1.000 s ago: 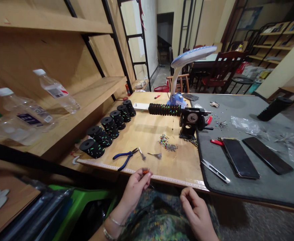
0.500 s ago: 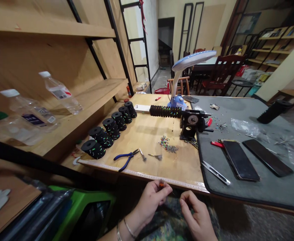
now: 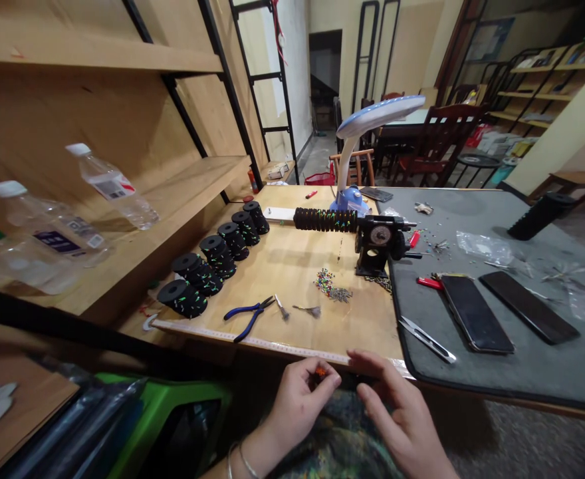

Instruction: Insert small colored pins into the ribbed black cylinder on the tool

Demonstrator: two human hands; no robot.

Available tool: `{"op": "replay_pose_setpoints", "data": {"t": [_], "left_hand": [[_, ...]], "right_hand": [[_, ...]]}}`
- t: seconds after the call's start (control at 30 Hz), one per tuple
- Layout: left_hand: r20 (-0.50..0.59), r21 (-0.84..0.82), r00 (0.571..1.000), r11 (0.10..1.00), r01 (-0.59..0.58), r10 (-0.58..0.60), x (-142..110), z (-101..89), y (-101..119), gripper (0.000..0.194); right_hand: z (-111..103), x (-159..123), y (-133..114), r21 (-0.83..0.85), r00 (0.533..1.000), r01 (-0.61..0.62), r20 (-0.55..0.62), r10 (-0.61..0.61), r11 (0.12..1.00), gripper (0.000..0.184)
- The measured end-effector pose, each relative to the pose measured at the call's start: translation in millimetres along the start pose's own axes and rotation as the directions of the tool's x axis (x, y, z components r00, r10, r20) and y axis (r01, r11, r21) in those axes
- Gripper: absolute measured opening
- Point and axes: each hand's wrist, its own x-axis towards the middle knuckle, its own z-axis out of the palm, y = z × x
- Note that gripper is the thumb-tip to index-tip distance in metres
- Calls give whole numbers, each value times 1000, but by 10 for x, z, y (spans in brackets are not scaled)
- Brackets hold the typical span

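Observation:
My left hand (image 3: 297, 402) is below the table's front edge, over my lap, with thumb and fingers pinched on a small orange bead piece (image 3: 319, 372). My right hand (image 3: 402, 416) is just to its right, fingers curled inward and reaching toward the orange piece; I see nothing in it. On the wooden table (image 3: 292, 266) lie blue-handled pliers (image 3: 247, 313), a heap of coloured beads and pins (image 3: 332, 285) and a row of black spools (image 3: 217, 256) with coloured beads.
A black hand-crank winder (image 3: 379, 243) holds a long beaded black roll (image 3: 325, 219). The grey mat (image 3: 496, 226) carries two phones (image 3: 476, 313), thread snips (image 3: 426, 339) and plastic bags. A blue desk lamp (image 3: 367, 133) stands behind. Water bottles (image 3: 113, 186) lie on the left shelf.
My left hand dropped from the table's edge toward my lap with the orange piece. My right hand rose and moved in beside it.

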Motion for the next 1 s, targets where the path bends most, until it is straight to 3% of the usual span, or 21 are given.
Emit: {"op": "replay_pose_setpoints", "data": {"t": [0.13,0.33,0.5,0.6,0.7,0.8,0.87,1.0], "left_hand": [[3,103,996,991,-83,84,-50,-20,-12,16],[-1,193,992,974,-121,124,-46,-73,-9,17],[0,312,981,932,-183,193,20,-127,28,18],[-20,488,953,835,-254,302,118,-274,99,16],[-25,666,910,686,-293,414,300,-496,201,18],[-18,798,885,540,-267,464,578,-719,301,19],[-2,863,904,458,-215,428,799,-843,347,19],[30,895,926,402,-192,376,1218,-1033,358,21]], "right_hand": [[191,74,-17,88,994,-23,109,13,996,28],[304,115,114,-6,978,5,206,-4,1000,15],[322,116,199,-57,993,32,118,-25,998,25],[318,112,268,12,999,-37,33,36,999,30],[312,97,340,148,984,-171,-19,176,974,35],[320,81,378,313,955,-282,-2,298,907,39],[338,70,378,395,940,-313,1,340,864,42],[381,47,351,458,916,-332,-52,398,824,48]]}}
